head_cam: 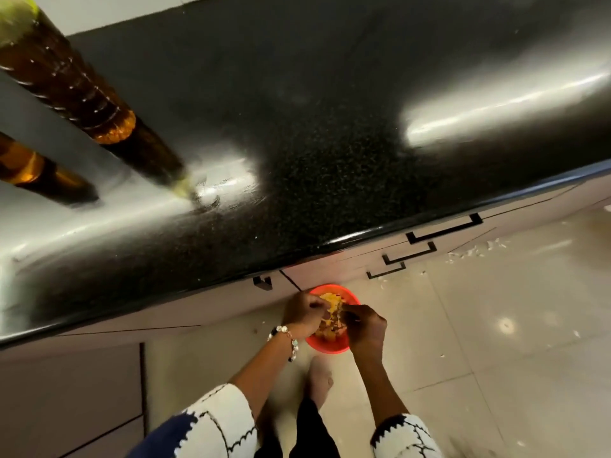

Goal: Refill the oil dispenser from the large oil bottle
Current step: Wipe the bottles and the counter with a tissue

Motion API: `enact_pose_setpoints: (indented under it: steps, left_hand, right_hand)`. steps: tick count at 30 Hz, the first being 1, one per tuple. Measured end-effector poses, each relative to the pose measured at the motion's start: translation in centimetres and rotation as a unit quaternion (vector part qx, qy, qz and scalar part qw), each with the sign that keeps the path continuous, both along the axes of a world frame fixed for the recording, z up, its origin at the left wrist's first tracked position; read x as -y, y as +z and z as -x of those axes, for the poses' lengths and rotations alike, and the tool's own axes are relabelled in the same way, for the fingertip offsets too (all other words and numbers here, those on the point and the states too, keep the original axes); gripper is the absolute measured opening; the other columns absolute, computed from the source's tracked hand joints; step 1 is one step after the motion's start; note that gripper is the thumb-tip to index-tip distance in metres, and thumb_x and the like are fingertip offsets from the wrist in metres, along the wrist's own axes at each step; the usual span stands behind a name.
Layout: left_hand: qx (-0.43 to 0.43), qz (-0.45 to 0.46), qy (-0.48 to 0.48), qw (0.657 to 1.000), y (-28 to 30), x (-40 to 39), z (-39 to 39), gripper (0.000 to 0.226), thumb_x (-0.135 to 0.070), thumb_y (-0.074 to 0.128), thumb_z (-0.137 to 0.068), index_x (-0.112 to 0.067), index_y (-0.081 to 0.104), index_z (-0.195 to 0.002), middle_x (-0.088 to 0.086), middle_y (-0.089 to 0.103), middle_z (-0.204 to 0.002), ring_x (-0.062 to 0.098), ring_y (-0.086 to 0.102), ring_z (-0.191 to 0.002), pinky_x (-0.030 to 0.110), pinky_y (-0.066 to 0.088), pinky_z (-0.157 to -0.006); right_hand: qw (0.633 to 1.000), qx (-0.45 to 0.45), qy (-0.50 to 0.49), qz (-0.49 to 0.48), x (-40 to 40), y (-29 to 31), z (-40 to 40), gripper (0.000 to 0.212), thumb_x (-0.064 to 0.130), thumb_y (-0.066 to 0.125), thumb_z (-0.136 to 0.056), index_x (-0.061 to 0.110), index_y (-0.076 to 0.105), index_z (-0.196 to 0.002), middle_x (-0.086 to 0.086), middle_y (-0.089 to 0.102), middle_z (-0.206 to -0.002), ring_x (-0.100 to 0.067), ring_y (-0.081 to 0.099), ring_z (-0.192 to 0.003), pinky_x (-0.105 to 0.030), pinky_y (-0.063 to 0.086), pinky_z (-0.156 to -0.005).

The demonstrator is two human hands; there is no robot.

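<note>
Standing at the upper left of the frame on the bench point(330, 143): large oil bottle point(66, 77), amber oil inside, green cap blurred at the top corner. Just below it at the left edge, a second amber bottle point(23, 163), partly cut off; cannot tell whether this is the dispenser. Both mirrored on the glossy black speckled surface. Well apart from the bottles, at lower centre, below the bench edge: left hand point(302, 314) and right hand point(365, 328) held close together over a red bowl point(330, 345). Left fingers curled, pinching yellow scraps point(330, 300) in the bowl; beaded bracelet point(287, 338) on that wrist. Right fingers curled too, pinching at the same scraps from the other side. Cannot tell what carries the bowl. White sleeves point(218, 421) with dark zigzag trim at the bottom of the frame. Pale drawer fronts with black handles point(444, 228) running to the right under the bench edge. Glossy tiled floor point(496, 325) at lower right, white flecks scattered on it, one bare foot point(319, 378) beneath the bowl.
</note>
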State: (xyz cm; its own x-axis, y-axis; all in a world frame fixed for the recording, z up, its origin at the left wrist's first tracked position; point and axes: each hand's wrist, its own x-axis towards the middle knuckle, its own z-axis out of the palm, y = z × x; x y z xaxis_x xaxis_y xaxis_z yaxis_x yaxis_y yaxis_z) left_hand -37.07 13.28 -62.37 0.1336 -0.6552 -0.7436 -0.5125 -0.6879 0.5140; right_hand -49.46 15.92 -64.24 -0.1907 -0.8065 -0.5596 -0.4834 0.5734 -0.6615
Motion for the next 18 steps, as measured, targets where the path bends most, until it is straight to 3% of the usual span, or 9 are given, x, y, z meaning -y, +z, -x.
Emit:
enact_pose_setpoints:
  steps: [3,4,7,10,13,18]
  left_hand:
    - [-0.003,0.009,0.054,0.999,-2.5,-1.5,-1.4,0.014,-0.016,0.062,-0.092,-0.009,0.074,-0.097,0.008,0.075,-0.089,0.019,0.070,-0.078,0.034,0.059,-0.077]
    - [-0.003,0.010,0.065,0.998,-2.9,-1.9,-1.9,0.015,-0.015,0.063,-0.092,-0.007,0.074,-0.097,0.009,0.075,-0.087,0.017,0.069,-0.070,0.029,0.059,-0.067]
    - [-0.009,0.000,0.108,0.994,-3.4,-2.8,-2.9,0.014,-0.014,0.063,-0.092,-0.006,0.074,-0.097,0.010,0.074,-0.086,0.011,0.062,-0.056,0.015,0.046,-0.045]
    - [-0.015,-0.001,0.117,0.993,-2.6,-3.4,-3.8,0.014,-0.015,0.062,-0.092,-0.008,0.073,-0.098,0.006,0.073,-0.082,0.010,0.061,-0.055,0.015,0.046,-0.045]
    - [-0.028,0.020,0.110,0.993,-0.6,-4.0,-4.7,0.013,-0.013,0.061,-0.093,-0.006,0.072,-0.096,0.004,0.070,-0.079,0.006,0.060,-0.054,0.013,0.048,-0.046]
    - [-0.092,0.086,0.100,0.987,5.4,-4.6,-7.4,0.013,-0.003,0.060,-0.092,-0.010,0.071,-0.091,0.005,0.070,-0.079,0.004,0.062,-0.053,0.012,0.046,-0.046]
  right_hand:
    - [0.994,-0.077,0.052,-0.056,0.3,-4.1,-1.0,0.034,0.004,0.049,-0.094,0.006,0.060,-0.126,-0.015,0.065,-0.121,-0.029,0.061,-0.109,-0.023,0.042,-0.089]
    - [0.991,-0.095,0.066,-0.067,0.2,-4.7,-1.1,0.035,0.006,0.050,-0.093,0.008,0.061,-0.126,-0.015,0.064,-0.122,-0.031,0.059,-0.112,-0.027,0.041,-0.092]
    - [0.987,-0.119,0.065,-0.081,-0.4,-5.1,-1.0,0.032,0.009,0.053,-0.089,0.011,0.066,-0.118,-0.013,0.066,-0.119,-0.032,0.060,-0.110,-0.029,0.042,-0.092]
    - [0.992,-0.088,0.022,-0.087,-0.9,-4.0,-1.1,0.027,0.010,0.060,-0.086,0.011,0.071,-0.112,-0.011,0.069,-0.114,-0.030,0.063,-0.106,-0.027,0.045,-0.091]
    - [0.998,-0.026,-0.050,-0.025,-1.2,-1.9,-1.4,0.024,-0.001,0.068,-0.075,0.007,0.075,-0.097,-0.015,0.073,-0.098,-0.030,0.068,-0.095,-0.034,0.053,-0.089]
    - [0.996,0.053,-0.052,0.045,-0.1,3.4,-2.7,0.031,-0.002,0.060,-0.076,0.025,0.073,-0.072,-0.006,0.074,-0.079,-0.027,0.070,-0.079,-0.046,0.057,-0.082]
